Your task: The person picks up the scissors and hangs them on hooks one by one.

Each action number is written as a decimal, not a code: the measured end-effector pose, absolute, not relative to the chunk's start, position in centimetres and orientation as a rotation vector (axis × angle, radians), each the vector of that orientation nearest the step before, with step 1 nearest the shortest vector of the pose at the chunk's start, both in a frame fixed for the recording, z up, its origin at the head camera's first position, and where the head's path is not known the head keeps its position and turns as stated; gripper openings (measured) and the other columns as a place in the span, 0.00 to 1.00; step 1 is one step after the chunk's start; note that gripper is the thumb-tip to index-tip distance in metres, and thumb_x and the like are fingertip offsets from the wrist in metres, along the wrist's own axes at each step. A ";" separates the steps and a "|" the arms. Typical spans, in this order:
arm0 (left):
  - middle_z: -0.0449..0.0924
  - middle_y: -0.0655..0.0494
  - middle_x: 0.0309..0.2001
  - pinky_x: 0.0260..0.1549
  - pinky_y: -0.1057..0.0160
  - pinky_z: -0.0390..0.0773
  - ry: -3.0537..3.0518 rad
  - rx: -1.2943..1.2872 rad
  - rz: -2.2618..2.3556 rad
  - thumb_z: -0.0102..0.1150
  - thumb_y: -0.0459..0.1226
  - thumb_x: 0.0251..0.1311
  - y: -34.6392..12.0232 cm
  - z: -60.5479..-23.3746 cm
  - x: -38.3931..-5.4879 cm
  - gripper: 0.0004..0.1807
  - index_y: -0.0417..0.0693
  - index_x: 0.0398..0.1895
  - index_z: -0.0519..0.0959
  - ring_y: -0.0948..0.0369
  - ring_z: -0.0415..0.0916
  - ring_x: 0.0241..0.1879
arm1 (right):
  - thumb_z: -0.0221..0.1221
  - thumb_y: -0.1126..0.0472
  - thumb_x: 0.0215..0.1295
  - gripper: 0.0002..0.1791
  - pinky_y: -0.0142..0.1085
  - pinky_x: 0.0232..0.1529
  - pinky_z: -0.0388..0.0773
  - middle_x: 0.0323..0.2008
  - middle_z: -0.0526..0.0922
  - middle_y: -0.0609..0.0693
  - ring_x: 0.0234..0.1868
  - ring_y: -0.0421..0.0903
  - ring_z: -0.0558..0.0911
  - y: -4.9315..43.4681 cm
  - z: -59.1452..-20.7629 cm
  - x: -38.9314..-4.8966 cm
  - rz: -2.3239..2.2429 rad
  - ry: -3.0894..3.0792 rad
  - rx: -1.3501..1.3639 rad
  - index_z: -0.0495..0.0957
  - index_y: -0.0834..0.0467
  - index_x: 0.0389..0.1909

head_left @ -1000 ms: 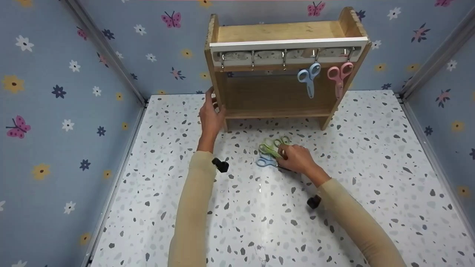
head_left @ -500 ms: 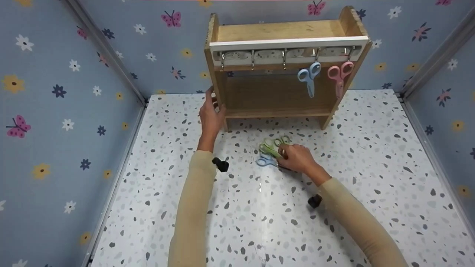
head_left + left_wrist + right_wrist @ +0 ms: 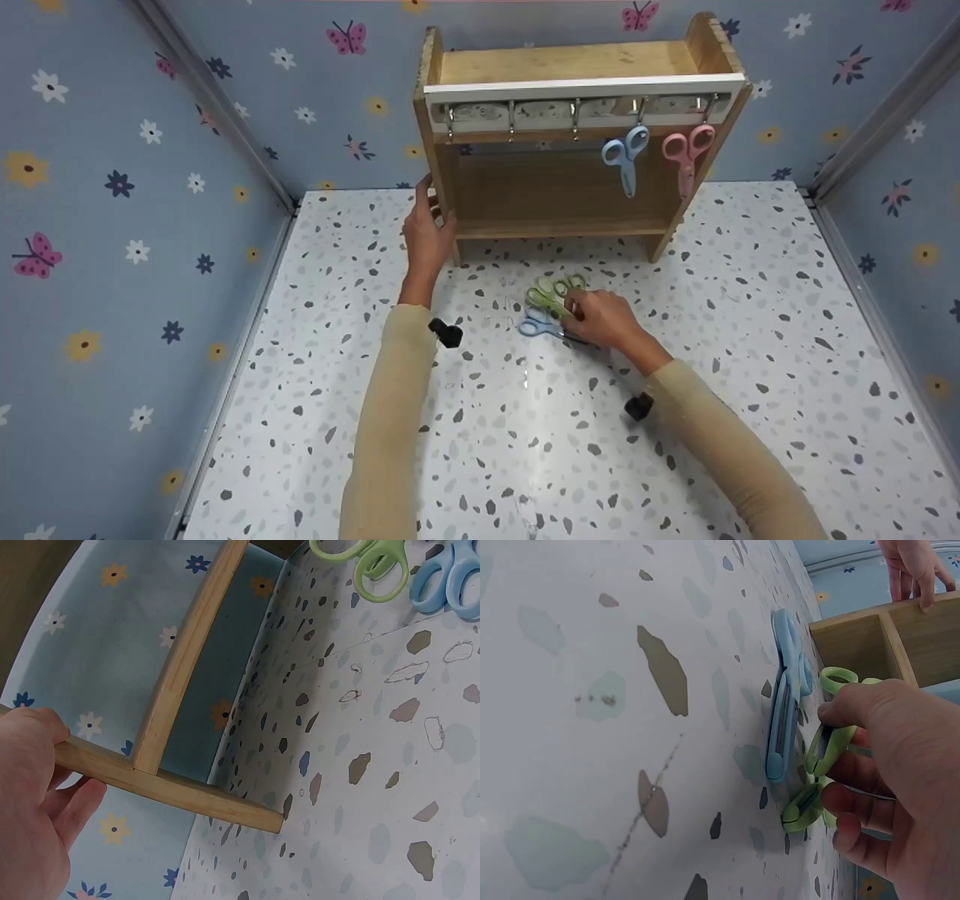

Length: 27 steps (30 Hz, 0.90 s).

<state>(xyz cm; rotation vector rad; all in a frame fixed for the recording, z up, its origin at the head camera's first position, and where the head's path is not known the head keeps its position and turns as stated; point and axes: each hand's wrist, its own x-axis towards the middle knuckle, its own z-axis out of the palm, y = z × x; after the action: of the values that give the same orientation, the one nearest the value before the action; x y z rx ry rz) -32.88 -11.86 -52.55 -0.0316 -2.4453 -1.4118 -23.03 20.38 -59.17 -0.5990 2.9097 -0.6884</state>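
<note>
My left hand (image 3: 429,234) grips the left side panel of a wooden rack (image 3: 562,229), fingers behind its edge. In the left wrist view the fingers wrap the same wooden upright (image 3: 217,802). My right hand (image 3: 604,321) pinches a pair of green scissors (image 3: 831,746) between thumb and fingers near the blades. Its loops (image 3: 541,294) point toward the rack. Beneath that hand lies a second pair of green scissors (image 3: 802,811). Blue scissors (image 3: 786,697) rest on the table beside them, their blades partly behind the right hand in the head view.
Along the rack's front runs a row of metal hooks (image 3: 575,120). Light blue scissors (image 3: 627,159) and pink scissors (image 3: 686,157) hang from the two right ones. The speckled table (image 3: 510,450) meets patterned walls (image 3: 135,300) at the back and sides.
The right hand has shifted very slightly with the green scissors, whose loops sit a little farther right and toward the rack. The left hand and the rack have stayed put.
</note>
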 end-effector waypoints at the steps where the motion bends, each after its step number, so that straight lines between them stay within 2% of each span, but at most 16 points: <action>1: 0.76 0.39 0.80 0.74 0.44 0.86 -2.453 -0.023 -1.407 0.60 0.32 0.83 -11.8 -52.5 -32.9 0.37 0.50 0.90 0.60 0.43 0.82 0.75 | 0.71 0.53 0.74 0.10 0.41 0.28 0.74 0.31 0.90 0.52 0.27 0.46 0.81 20.4 -59.2 -23.0 -0.689 2.913 -0.606 0.84 0.56 0.41; 5: 0.77 0.39 0.79 0.74 0.45 0.86 -2.465 0.004 -1.401 0.60 0.32 0.83 -11.8 -52.5 -32.9 0.38 0.51 0.90 0.59 0.44 0.83 0.75 | 0.72 0.53 0.73 0.10 0.43 0.30 0.77 0.32 0.92 0.53 0.28 0.46 0.83 20.3 -59.0 -23.0 -0.698 2.918 -0.604 0.85 0.56 0.42; 15: 0.75 0.44 0.82 0.76 0.49 0.85 -2.498 0.051 -1.401 0.60 0.33 0.83 -11.6 -52.3 -32.9 0.39 0.53 0.91 0.57 0.47 0.82 0.76 | 0.72 0.54 0.71 0.11 0.41 0.30 0.77 0.31 0.92 0.52 0.27 0.45 0.82 20.4 -58.6 -23.1 -0.705 2.927 -0.610 0.85 0.57 0.44; 27: 0.76 0.42 0.81 0.75 0.47 0.86 -2.487 0.029 -1.382 0.61 0.33 0.83 -11.6 -52.4 -32.9 0.39 0.51 0.91 0.58 0.46 0.83 0.75 | 0.73 0.54 0.70 0.11 0.36 0.26 0.66 0.25 0.86 0.50 0.23 0.43 0.75 20.5 -57.6 -23.1 -0.738 2.923 -0.627 0.85 0.57 0.44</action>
<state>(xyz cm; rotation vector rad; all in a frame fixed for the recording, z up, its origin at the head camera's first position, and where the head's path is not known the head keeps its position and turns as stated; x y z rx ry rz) -32.86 -11.59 -52.37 0.0293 -2.4868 -1.3822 -23.05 20.53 -57.64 -0.6269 2.9230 -0.7384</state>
